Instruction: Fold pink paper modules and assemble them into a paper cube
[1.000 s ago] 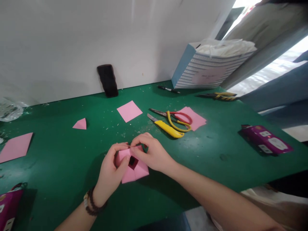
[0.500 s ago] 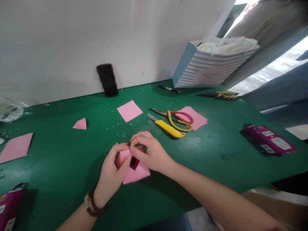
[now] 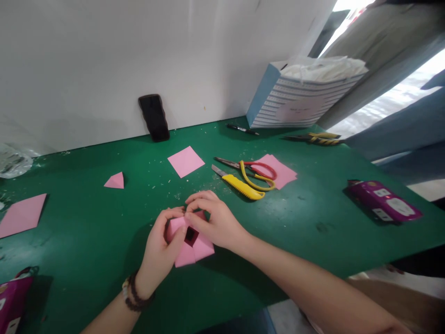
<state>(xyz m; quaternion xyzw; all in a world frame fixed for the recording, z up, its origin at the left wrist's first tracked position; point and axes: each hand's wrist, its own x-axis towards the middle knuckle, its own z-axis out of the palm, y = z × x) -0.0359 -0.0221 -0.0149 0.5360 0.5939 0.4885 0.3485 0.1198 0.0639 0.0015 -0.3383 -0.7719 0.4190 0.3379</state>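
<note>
Between my two hands is a folded pink paper piece, boxy in shape, with a dark square opening in its middle. My left hand grips its left side, thumb on top near the opening and fingers behind. At its far corner my right hand pinches the paper between thumb and fingers. The fingertips of both hands nearly meet there and hide that edge. Beyond them lie a flat pink paper square and a small folded pink triangle.
Scissors rest partly over a pink paper stack, beside a yellow utility knife with its blade out. A phone leans on the wall. Further right are a pen, striped paper bag, second scissors and purple box.
The whole view has shifted slightly. Both hands keep nearly the same hold on the folded pink paper, and the things on the table lie as before.
</note>
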